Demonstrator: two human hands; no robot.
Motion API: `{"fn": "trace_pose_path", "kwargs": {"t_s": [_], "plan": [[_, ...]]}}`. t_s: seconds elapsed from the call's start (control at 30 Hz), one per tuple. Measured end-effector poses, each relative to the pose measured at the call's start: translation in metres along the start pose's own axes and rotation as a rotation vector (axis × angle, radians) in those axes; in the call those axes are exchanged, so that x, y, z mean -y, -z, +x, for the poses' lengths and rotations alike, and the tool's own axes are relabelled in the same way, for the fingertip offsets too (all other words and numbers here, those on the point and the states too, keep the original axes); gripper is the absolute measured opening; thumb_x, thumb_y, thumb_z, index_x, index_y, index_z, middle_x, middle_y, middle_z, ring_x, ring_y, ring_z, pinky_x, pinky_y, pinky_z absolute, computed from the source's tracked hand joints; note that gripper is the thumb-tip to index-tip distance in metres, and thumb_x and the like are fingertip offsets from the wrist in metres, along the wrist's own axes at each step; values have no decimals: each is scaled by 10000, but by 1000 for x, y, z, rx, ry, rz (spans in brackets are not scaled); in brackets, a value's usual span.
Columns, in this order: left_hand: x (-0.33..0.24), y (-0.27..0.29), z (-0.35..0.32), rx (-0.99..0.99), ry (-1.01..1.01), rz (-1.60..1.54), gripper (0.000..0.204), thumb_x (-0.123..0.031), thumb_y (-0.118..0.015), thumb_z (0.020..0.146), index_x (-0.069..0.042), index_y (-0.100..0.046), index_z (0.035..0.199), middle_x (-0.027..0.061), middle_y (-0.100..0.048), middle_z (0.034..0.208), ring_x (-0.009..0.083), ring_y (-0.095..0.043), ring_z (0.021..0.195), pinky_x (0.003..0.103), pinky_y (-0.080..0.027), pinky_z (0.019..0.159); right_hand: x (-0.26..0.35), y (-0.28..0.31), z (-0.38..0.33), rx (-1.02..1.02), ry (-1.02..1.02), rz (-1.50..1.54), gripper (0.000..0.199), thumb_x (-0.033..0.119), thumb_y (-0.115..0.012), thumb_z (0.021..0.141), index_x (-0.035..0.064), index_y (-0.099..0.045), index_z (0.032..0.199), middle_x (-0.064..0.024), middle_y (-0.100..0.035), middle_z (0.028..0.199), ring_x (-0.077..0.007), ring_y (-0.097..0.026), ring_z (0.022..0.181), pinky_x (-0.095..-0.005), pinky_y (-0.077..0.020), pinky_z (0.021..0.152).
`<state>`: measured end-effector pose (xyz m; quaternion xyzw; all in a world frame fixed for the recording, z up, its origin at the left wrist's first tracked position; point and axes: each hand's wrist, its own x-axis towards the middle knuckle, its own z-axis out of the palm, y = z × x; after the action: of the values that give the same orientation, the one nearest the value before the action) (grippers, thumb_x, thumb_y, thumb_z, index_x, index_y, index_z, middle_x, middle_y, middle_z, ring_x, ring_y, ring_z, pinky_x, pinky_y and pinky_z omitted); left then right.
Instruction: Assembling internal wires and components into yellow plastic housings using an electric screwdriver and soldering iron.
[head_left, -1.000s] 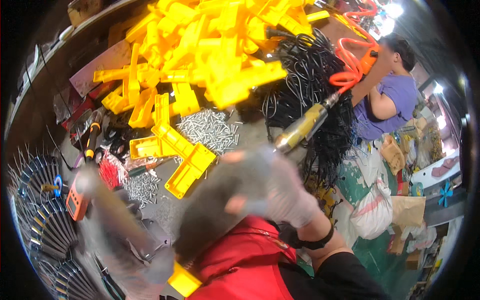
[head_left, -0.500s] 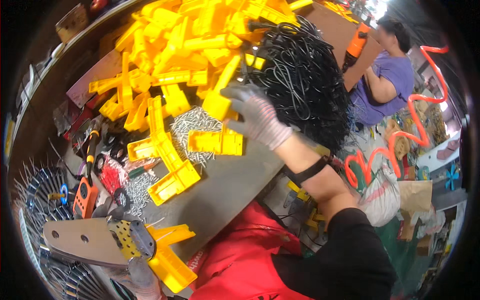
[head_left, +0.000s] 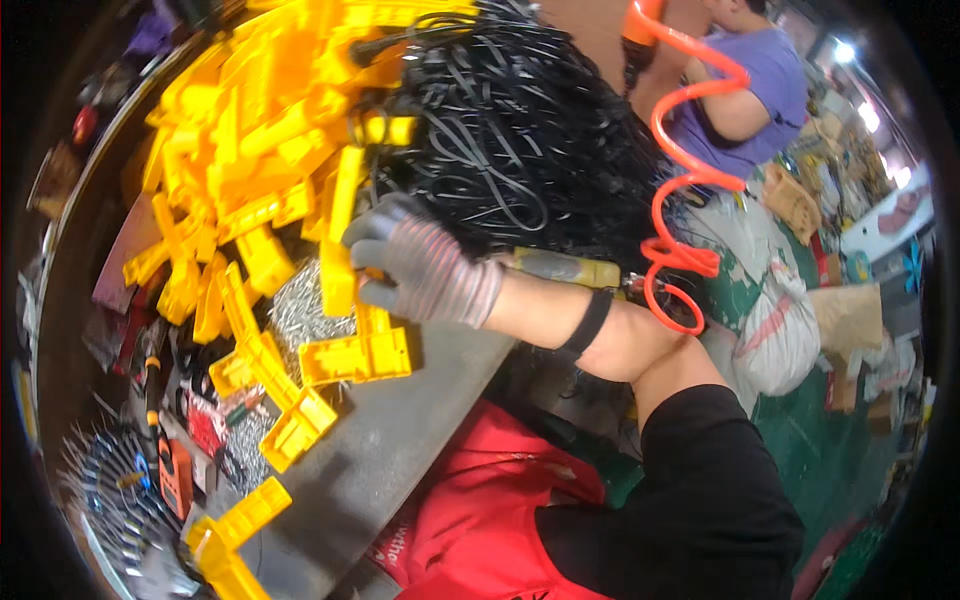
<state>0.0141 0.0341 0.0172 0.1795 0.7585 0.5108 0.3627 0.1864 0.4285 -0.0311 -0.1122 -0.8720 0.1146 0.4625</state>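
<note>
Apparently placed for easy reach beside loose silver metal screws (head_left: 310, 310) on the grey metal bench (head_left: 400, 420), a long yellow plastic casing piece (head_left: 338, 278) sits against the grey-gloved right hand (head_left: 422, 262), fingers and thumb parted, grip impossible to tell, with the left hand out of view.
</note>
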Motion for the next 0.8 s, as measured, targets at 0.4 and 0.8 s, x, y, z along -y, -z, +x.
{"fn": "trace_pose_path", "kwargs": {"t_s": [0.4,0.8], "plan": [[1,38,-13,-88,442,194,350,-310,-461,1025,-4,-621,1082,49,-610,906,166,-539,838,304,-442,832,14,0,-9,49,226,97,180,239,-678,738,108,-572,674,-77,-546,698,-288,-563,597,-398,-463,524],[-163,-166,87,516,-1190,927,312,30,-632,772,-19,-628,1080,164,-640,1071,325,-629,962,380,-502,835,20,8,-36,376,219,189,305,392,-647,776,126,-614,629,-96,-619,656,-329,-616,602,-446,-484,516]]}}
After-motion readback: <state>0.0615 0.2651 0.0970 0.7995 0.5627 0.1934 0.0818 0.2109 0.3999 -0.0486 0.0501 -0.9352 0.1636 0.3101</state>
